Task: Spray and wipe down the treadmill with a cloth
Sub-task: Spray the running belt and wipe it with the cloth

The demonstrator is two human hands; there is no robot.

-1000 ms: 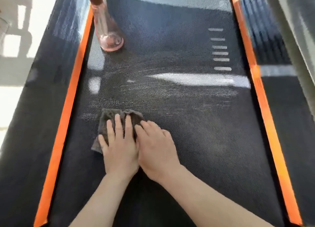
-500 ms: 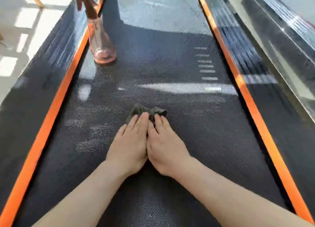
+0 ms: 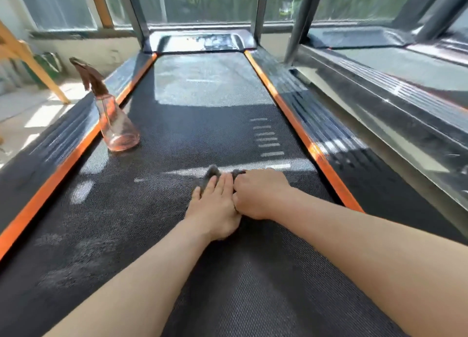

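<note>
On the treadmill belt (image 3: 202,123), right of its middle, lies a bunched grey cloth (image 3: 211,172) under both hands. Left hand (image 3: 215,207) presses it flat, fingers straight and together; right hand (image 3: 260,192) touches the left, its fingers curled down onto the cloth's near edge. Well apart, a pink spray bottle (image 3: 116,123) stands upright beside the left orange strip (image 3: 63,164).

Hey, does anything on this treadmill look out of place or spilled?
The spray bottle stands upright on the belt by the left orange strip, an odd spot but not tipped. The pale patches on the belt look like dust or spray residue, not a puddle. Nothing looks damaged.
</note>
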